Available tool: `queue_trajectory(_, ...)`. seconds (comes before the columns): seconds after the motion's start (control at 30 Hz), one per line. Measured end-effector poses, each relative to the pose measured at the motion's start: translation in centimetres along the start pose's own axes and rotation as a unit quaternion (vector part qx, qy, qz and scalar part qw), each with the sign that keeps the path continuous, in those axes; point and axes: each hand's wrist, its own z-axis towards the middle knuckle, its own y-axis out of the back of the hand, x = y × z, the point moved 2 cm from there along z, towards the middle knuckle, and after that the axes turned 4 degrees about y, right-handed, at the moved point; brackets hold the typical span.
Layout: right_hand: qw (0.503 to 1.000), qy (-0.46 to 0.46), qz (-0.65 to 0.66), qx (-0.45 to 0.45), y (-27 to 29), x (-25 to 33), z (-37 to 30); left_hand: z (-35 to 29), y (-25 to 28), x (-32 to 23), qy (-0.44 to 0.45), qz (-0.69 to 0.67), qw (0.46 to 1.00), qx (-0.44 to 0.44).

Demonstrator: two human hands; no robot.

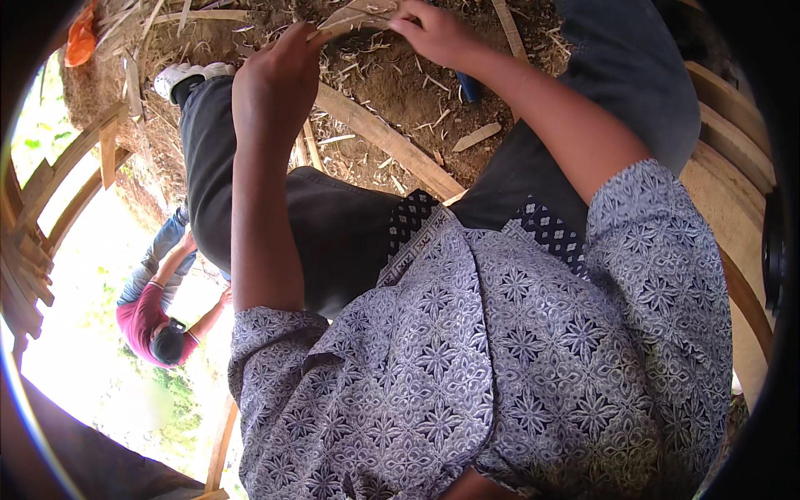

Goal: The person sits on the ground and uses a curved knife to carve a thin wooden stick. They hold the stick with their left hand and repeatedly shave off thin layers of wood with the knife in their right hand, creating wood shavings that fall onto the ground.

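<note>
At the top edge of the head view, a pale curved piece of wood (357, 17) spans the gap between my hands. My left hand (279, 73) is closed at its left end, knuckles up, with the fingertips hidden. My right hand (435, 35) pinches the other end between thumb and fingers. A thin dark line crosses the wood between them; what it is I cannot make out. Below the hands, a long wooden board (387, 142) lies slanting on the ground between my legs. A short pointed wood offcut (477, 137) rests to its right.
Wood shavings cover the brown dirt (425, 100). A blue object (468, 87) stands near my right forearm. Curved wooden pieces are stacked at left (71, 167) and right (733, 125). Orange material (81, 35) lies far left. Another person (162, 321) in a red shirt works at lower left.
</note>
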Motion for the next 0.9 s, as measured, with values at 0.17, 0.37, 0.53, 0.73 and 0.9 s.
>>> queue_trajectory(0.17,0.986,-0.13,-0.096,0.05,1.8,-4.2,-1.5,0.4,0.0,0.0,0.022,0.012,1.0,0.015)
queue_trajectory(0.37,0.996,-0.067,0.04,0.049,0.9,5.5,-0.1,-0.1,-0.2,0.4,0.043,0.006,0.999,0.013)
queue_trajectory(0.53,0.994,-0.047,0.078,0.053,0.9,4.5,-0.3,0.0,-0.3,0.5,0.015,0.021,1.0,-0.011)
queue_trajectory(0.73,0.999,-0.008,-0.003,0.05,1.3,3.3,-0.5,-0.1,0.0,0.9,0.036,0.02,0.999,0.018)
queue_trajectory(0.9,0.996,-0.06,0.016,0.065,1.6,3.8,-1.1,-0.3,-0.3,0.4,0.043,0.018,0.999,0.011)
